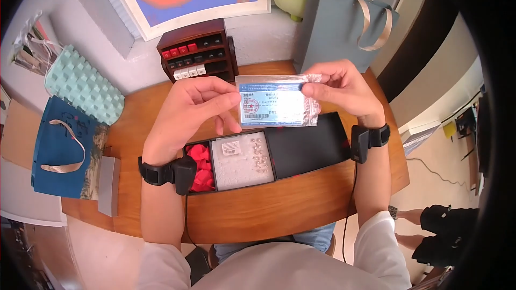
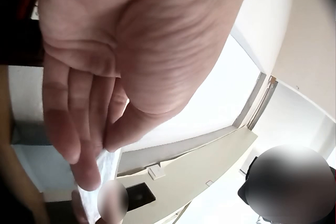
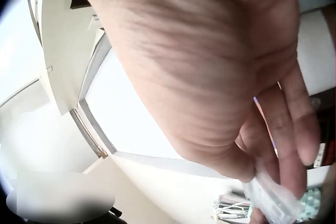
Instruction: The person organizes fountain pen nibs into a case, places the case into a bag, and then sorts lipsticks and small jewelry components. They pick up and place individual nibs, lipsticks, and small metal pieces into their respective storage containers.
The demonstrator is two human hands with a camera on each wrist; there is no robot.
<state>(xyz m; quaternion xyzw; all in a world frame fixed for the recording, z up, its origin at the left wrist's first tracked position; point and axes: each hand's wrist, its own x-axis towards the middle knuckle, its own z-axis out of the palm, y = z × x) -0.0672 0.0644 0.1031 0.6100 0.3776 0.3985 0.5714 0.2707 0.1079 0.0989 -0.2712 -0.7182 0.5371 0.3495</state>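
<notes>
L hand (image 1: 185, 115) & R hand (image 1: 341, 88) each pinch a side of the bagged card (image 1: 278, 102), above the box (image 1: 269, 153). Keep it taut & level; light grip, no creasing.

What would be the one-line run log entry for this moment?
left hand: pinches bag | right hand: pinches bag | bag: above box | box: open, on table

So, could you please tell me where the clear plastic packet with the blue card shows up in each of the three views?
Head: the packet is at upper centre, held up over the open black box.
Left wrist: only its pale edge shows at bottom left, under the fingertips.
Right wrist: a crinkled corner shows at bottom right.
Shared landmark: the fingers pinching it, left hand and right hand.
</notes>
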